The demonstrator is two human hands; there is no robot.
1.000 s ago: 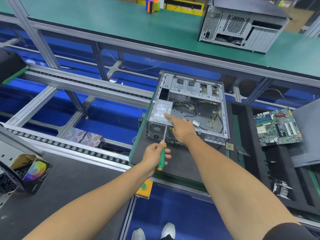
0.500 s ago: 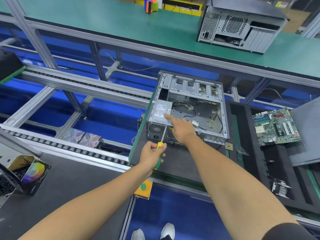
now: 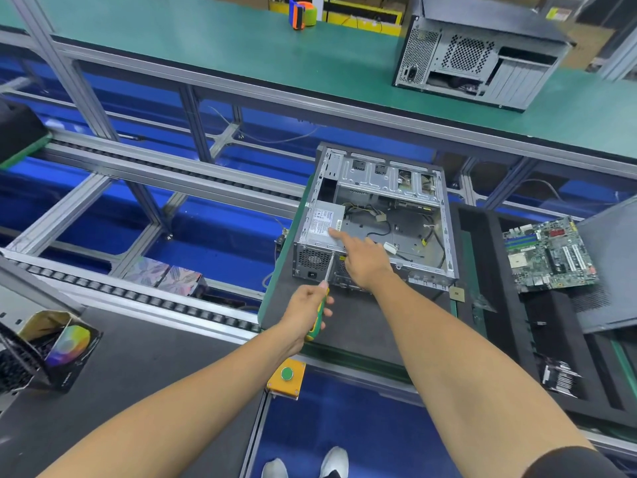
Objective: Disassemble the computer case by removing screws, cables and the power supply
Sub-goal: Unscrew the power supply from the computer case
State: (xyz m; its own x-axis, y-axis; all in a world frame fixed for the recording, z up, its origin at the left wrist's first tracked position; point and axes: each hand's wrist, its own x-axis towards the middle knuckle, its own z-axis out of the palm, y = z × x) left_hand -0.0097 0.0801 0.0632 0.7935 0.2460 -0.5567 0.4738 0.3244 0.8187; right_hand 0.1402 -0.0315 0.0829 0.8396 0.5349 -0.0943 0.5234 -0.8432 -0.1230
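- Your left hand is clamped on the green-and-yellow-handled screwdriver, its shaft up against the open grey metal computer case's near-left corner.
- Your right hand has its forefinger straight, touching the silver boxy power supply seated in that corner; loose cables lie inside.
- The case sits near the dark surface's left edge; a green motherboard lies well apart, rightward.

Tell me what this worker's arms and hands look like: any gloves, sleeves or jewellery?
Both hands, left hand and right hand, are bare, with no gloves, rings or watch visible. The forearms are uncovered too. Only the edge of a dark short sleeve shows on the right upper arm; the left arm's sleeve is out of frame.
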